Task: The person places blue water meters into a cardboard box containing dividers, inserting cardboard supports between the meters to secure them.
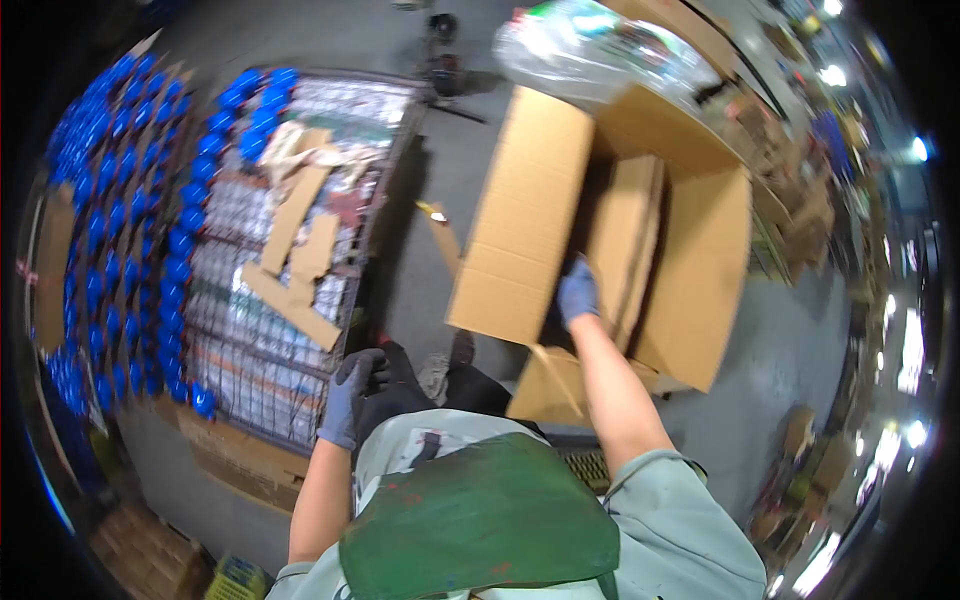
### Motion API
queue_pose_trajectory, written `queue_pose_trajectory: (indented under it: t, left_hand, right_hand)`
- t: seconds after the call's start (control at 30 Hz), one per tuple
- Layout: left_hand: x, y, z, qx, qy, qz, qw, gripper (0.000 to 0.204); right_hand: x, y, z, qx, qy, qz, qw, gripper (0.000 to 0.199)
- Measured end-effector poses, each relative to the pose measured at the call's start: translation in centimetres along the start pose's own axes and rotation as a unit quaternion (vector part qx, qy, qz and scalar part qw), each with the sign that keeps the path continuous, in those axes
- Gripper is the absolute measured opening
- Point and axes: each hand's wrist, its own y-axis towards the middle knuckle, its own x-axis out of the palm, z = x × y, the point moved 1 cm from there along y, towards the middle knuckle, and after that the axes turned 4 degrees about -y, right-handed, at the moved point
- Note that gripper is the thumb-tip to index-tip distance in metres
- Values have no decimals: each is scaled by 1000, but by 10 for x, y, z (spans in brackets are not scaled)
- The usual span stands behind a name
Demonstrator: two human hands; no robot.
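My right hand [578, 292], in a blue-grey glove, reaches into a large open cardboard box [525, 220]. It is beside the left side of a folded or inner piece of cardboard [618, 215] standing inside; its fingertips are blurred and partly hidden. Close to the front right corner of a wire-mesh rack [270, 360], my left hand [352, 395], gloved the same way, hangs with its fingers curled. What they hold, if anything, is hidden. Over my lap lies a green apron [480, 515].
Torn cardboard strips [290, 305] and a pale rag [300, 150] lie on the rack. Rows of shiny blue round items [115, 230] stand at the left. Behind the box sits a clear plastic bag [590, 50]. A yellow crate [238, 578] shows at lower left.
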Motion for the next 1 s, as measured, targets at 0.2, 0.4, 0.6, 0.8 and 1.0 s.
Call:
queue_pose_trajectory:
  t: [0.2, 0.4, 0.6, 0.8, 1.0]
  left_hand:
    - [-167, -2, -24, -33, -74, 106, 991, 39]
    - [-421, 20, -71, 36, -33, 412, 910, 41]
    - [-664, 45, -47, -149, 330, 615, 701, 90]
    - [-724, 44, 9, -205, 464, 521, 687, 100]
    - [-669, 37, 58, -139, -128, 224, 956, 71]
  right_hand:
    - [10, -9, 21, 210, 392, -122, 887, 48]
    - [24, -111, -162, 200, 311, -102, 924, 53]
    - [1, -132, -121, -232, -278, 230, 904, 42]
    - [265, -221, -276, -340, -234, -232, 881, 41]
    - [534, -316, -258, 206, 189, -601, 749, 49]
